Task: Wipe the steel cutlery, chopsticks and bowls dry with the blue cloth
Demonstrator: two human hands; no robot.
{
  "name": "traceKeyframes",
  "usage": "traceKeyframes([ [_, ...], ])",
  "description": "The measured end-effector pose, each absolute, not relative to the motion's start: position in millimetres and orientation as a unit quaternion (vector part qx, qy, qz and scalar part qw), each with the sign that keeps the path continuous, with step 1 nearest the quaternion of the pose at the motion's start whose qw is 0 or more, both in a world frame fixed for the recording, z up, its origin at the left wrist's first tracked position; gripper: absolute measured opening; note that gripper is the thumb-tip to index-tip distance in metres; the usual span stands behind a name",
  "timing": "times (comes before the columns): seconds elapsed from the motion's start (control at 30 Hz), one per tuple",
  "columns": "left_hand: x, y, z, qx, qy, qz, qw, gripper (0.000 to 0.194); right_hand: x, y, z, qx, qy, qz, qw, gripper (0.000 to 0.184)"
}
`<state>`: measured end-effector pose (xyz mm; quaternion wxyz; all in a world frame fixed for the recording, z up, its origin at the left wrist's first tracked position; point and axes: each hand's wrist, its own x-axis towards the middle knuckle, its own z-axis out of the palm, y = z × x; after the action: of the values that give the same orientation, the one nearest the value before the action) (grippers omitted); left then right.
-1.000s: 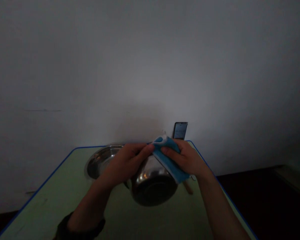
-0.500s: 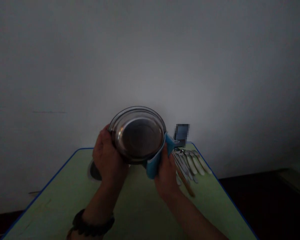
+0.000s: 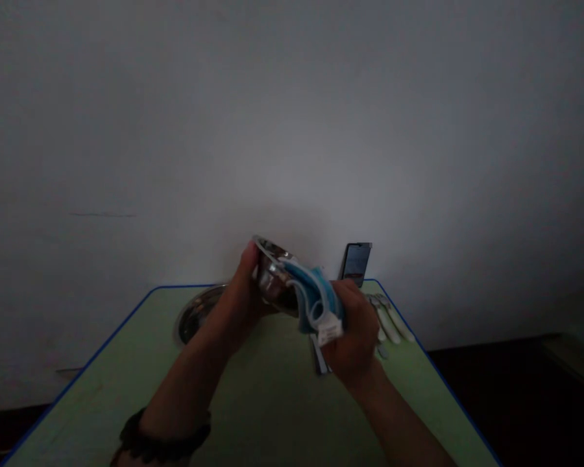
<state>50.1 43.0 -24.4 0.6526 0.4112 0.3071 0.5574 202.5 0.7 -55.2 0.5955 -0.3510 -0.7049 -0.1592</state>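
My left hand (image 3: pixel 243 295) grips the rim of a steel bowl (image 3: pixel 272 279), held tilted above the green table (image 3: pixel 253 402). My right hand (image 3: pixel 353 331) is closed on a folded blue cloth (image 3: pixel 314 298) with a white tag, pressed against the bowl's right side. A dark band sits on my left wrist.
A second steel bowl (image 3: pixel 197 314) rests on the table at the back left. Several pieces of cutlery (image 3: pixel 387 321) with pale handles lie at the back right. A phone (image 3: pixel 356 261) leans against the grey wall. The table has a blue edge; dark floor lies to the right.
The bowl, raised with its inside facing me half a second ago, has come down and tilted away. My right hand with the cloth has moved round over its right side.
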Motion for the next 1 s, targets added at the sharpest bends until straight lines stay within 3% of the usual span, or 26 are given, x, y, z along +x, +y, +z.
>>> traceKeyframes([
  [0.1,40,46,-26,0.368,0.255,0.465,0.764,0.062,204,2,-51,-0.315,-0.759,-0.166,0.546,0.029],
  [0.17,35,48,-25,0.352,0.228,0.462,0.782,0.065,208,4,-46,-0.296,-0.793,-0.144,0.513,0.029],
  [0.33,39,48,-24,0.395,0.201,0.535,0.720,0.034,208,4,-37,-0.339,-0.821,0.030,0.459,0.024],
  [0.43,43,50,-32,0.453,0.177,0.573,0.659,0.039,205,3,-36,-0.459,-0.686,0.185,0.533,0.031],
  [0.53,43,52,-42,0.532,0.175,0.603,0.568,0.069,210,10,-37,-0.534,-0.466,0.274,0.651,0.045],
  [0.63,44,50,-47,0.628,0.161,0.594,0.475,0.081,216,21,-41,-0.523,-0.317,0.321,0.723,0.060],
  [0.7,47,46,-48,0.674,0.141,0.574,0.444,0.084,215,24,-45,-0.480,-0.315,0.356,0.738,0.066],
  [0.83,60,35,-52,0.706,0.169,0.531,0.437,0.094,194,16,-47,-0.400,-0.473,0.381,0.687,0.066],
  [1.0,70,27,-56,0.674,0.160,0.526,0.494,0.077,178,-5,-42,-0.414,-0.638,0.346,0.550,0.060],
])
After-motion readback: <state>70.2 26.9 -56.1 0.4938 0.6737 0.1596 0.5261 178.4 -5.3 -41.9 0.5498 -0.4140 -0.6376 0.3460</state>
